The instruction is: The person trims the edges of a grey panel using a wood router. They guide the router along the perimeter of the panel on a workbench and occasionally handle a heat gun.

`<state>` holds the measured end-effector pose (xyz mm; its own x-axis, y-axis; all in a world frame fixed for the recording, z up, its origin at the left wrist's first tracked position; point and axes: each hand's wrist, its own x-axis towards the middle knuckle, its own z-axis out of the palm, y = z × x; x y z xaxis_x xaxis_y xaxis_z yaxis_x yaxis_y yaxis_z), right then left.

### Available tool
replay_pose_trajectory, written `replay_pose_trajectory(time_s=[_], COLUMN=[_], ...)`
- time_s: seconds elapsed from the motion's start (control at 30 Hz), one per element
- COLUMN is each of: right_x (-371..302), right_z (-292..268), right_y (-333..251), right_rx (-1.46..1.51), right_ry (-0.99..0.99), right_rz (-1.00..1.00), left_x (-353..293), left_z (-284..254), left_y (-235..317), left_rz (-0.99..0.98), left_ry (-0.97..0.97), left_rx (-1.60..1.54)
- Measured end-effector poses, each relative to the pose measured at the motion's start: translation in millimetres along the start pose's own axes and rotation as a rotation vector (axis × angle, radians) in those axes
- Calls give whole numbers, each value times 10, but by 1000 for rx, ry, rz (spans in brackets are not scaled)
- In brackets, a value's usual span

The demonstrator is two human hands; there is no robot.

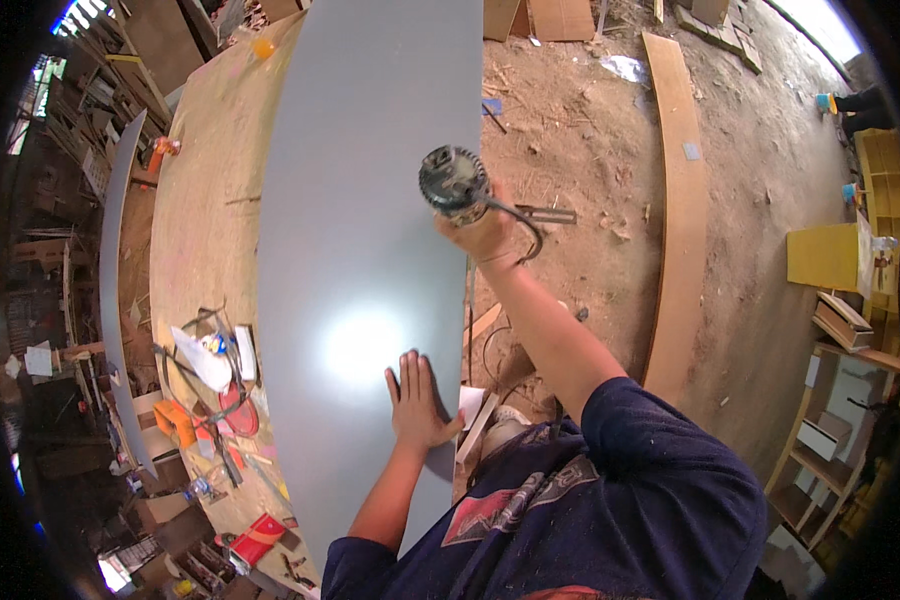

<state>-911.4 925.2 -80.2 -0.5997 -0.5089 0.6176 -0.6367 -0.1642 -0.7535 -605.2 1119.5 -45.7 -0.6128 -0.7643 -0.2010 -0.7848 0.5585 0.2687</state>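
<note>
A long grey board lies lengthwise before me, glossy enough to throw back a bright light. My right hand is wrapped round a corded trim router at the board's right edge; its round dark top faces up, and its lower end is hidden. A slotted metal piece sticks out to the right beside that hand. Nearer to me, my left hand rests flat on the board by the same edge, fingers stretched out, holding nothing.
Under the board is a wooden worktable. On its left side lie cables, an orange tool and a red box. A long wooden plank lies on the dirt floor to the right, with yellow furniture beyond.
</note>
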Motion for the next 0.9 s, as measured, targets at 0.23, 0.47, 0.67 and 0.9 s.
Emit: replay_pose_trajectory(time_s=[0.23, 0.47, 0.67, 0.9], right_x=[495, 1105, 1637, 2169], right_z=[222, 441, 654, 781], right_y=[338, 641, 872, 1038], right_rx=[70, 26, 17, 80], right_ry=[2, -8, 69, -4], right_rz=[101, 44, 17, 66], left_x=[9, 21, 10, -31], left_z=[121, 158, 197, 196], left_y=[-48, -74, -108, -136], left_rz=[35, 37, 24, 33], left_ry=[93, 113, 92, 99], left_rx=[-27, -12, 1, 21])
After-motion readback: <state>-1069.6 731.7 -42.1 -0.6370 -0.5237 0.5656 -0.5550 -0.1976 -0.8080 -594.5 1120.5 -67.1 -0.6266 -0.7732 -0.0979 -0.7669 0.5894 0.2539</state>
